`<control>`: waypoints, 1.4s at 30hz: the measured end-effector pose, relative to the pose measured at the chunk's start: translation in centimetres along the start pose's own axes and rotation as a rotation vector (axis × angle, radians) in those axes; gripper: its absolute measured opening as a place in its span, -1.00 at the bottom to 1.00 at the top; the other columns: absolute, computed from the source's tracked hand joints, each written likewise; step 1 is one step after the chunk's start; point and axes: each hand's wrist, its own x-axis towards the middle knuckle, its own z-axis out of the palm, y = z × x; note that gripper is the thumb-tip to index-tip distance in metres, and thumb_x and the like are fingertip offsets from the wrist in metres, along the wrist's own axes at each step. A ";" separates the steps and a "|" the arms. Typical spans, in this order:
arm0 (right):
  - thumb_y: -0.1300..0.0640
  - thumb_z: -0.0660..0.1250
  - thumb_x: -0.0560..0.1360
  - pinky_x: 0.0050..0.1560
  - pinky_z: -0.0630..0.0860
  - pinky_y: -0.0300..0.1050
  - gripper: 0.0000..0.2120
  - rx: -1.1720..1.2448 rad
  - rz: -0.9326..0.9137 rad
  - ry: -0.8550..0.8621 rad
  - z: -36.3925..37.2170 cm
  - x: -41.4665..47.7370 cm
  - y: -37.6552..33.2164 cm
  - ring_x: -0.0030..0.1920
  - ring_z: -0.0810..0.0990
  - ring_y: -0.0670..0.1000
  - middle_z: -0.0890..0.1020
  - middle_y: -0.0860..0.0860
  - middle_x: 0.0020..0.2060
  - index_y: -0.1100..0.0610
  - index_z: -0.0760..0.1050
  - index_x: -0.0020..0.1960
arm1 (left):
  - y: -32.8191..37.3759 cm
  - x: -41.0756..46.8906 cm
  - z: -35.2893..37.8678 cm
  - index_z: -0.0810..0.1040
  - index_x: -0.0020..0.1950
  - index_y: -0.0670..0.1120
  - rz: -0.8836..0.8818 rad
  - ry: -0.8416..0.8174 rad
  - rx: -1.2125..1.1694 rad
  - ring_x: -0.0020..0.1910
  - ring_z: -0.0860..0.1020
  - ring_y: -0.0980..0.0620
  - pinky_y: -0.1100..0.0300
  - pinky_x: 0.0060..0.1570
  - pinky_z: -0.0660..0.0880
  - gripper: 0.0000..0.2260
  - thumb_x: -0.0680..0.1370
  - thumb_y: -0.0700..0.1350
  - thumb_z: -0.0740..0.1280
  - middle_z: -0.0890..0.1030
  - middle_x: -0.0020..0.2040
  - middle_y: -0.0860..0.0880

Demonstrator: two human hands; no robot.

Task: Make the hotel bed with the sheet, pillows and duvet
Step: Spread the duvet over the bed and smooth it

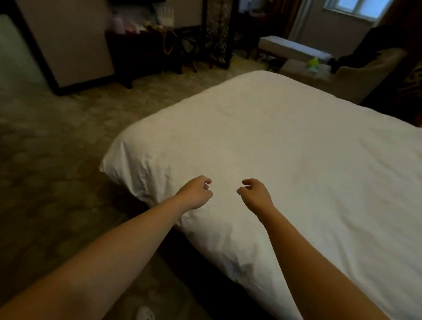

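Duvet [278, 150] lay spread across the bed, its rumpled corner at 9 o'clock from the hands. Left hand [196, 193] and right hand [255, 193] hovered side by side, fingers loosely curled, gripping nothing (contact with cloth unclear). Likely best: flatten palms, sweep wrinkles toward 12 and 3 o'clock, then square that corner.

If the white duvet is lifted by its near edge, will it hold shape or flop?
Probably flops: the duvet drapes softly over the near corner, with creases. Likely light for its bulk, since its edges look puffy and rounded.
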 end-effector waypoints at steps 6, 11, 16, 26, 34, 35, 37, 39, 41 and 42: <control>0.17 0.25 0.53 -0.03 0.46 -0.11 -0.59 0.157 -0.147 -0.019 13.0 6.4 -14.2 -0.01 0.52 -0.01 0.53 0.06 0.24 0.11 0.39 0.38 | -6.8 5.5 -16.7 0.43 0.34 -0.05 0.005 0.201 -0.118 0.02 0.53 0.04 0.20 -0.09 0.46 -0.66 0.56 -0.16 0.27 0.51 0.20 0.00; 0.15 0.28 0.52 0.06 0.50 -0.08 -0.61 0.217 -0.220 -0.057 20.1 10.5 -24.5 0.06 0.53 0.00 0.54 0.04 0.20 0.09 0.41 0.35 | -10.6 10.2 -28.3 0.48 0.28 -0.07 0.028 0.334 -0.271 -0.05 0.54 0.04 0.23 -0.11 0.44 -0.69 0.54 -0.22 0.31 0.56 0.16 -0.04; 0.14 0.28 0.51 0.00 0.48 -0.12 -0.61 0.203 -0.290 -0.071 25.7 17.1 -33.5 0.04 0.54 -0.01 0.54 0.04 0.18 0.10 0.42 0.34 | -13.1 16.1 -37.7 0.49 0.28 -0.09 0.076 0.399 -0.376 0.02 0.54 0.03 0.21 -0.12 0.43 -0.69 0.54 -0.24 0.31 0.57 0.14 -0.05; 0.15 0.29 0.52 0.07 0.54 -0.08 -0.62 0.268 -0.343 -0.104 38.8 35.1 -52.1 0.04 0.57 0.00 0.58 0.06 0.14 0.13 0.44 0.33 | -18.6 32.0 -58.9 0.49 0.28 -0.03 0.057 0.472 -0.357 0.12 0.53 0.04 0.25 -0.11 0.49 -0.72 0.56 -0.17 0.29 0.55 0.16 -0.01; 0.14 0.28 0.54 -0.07 0.51 -0.19 -0.62 0.248 -0.352 -0.121 47.5 46.9 -62.7 -0.10 0.53 -0.15 0.56 0.02 0.13 0.10 0.40 0.35 | -23.3 45.5 -69.9 0.50 0.26 -0.06 0.029 0.466 -0.434 0.06 0.55 0.01 0.17 -0.08 0.49 -0.72 0.55 -0.19 0.29 0.57 0.13 -0.04; 0.14 0.28 0.54 -0.06 0.52 -0.18 -0.61 0.250 -0.345 -0.106 48.4 48.8 -63.8 -0.09 0.54 -0.13 0.56 0.03 0.14 0.09 0.40 0.35 | -23.7 47.7 -71.3 0.50 0.26 -0.05 0.031 0.444 -0.423 0.04 0.55 0.02 0.18 -0.09 0.48 -0.73 0.56 -0.19 0.28 0.57 0.12 -0.03; 0.14 0.28 0.53 -0.02 0.53 -0.16 -0.60 0.262 -0.329 -0.074 49.8 53.0 -66.1 -0.06 0.55 -0.11 0.56 0.03 0.15 0.09 0.39 0.36 | -24.3 52.5 -74.3 0.51 0.23 -0.01 0.045 0.400 -0.379 0.04 0.55 0.04 0.18 -0.08 0.49 -0.75 0.56 -0.16 0.29 0.57 0.11 0.01; 0.14 0.28 0.54 -0.04 0.52 -0.19 -0.58 0.282 -0.303 -0.030 51.1 57.0 -68.4 -0.06 0.55 -0.12 0.56 0.03 0.16 0.10 0.38 0.38 | -24.7 57.4 -77.5 0.51 0.22 0.01 0.076 0.350 -0.345 0.07 0.55 0.04 0.18 -0.06 0.49 -0.77 0.56 -0.14 0.29 0.58 0.12 0.02; 0.14 0.28 0.55 -0.11 0.49 -0.24 -0.59 0.306 -0.284 0.033 52.0 60.9 -70.6 -0.09 0.54 -0.14 0.55 0.02 0.16 0.10 0.37 0.39 | -24.3 62.8 -80.5 0.51 0.19 0.02 0.118 0.286 -0.314 0.09 0.55 0.05 0.20 -0.06 0.49 -0.78 0.56 -0.14 0.30 0.58 0.12 0.02; 0.14 0.27 0.55 -0.16 0.48 -0.26 -0.59 0.316 -0.263 0.070 52.2 62.7 -71.7 -0.10 0.53 -0.16 0.55 0.02 0.15 0.10 0.37 0.38 | -23.9 65.4 -81.7 0.51 0.19 0.01 0.136 0.262 -0.295 0.09 0.55 0.05 0.20 -0.07 0.48 -0.79 0.56 -0.15 0.30 0.57 0.11 0.02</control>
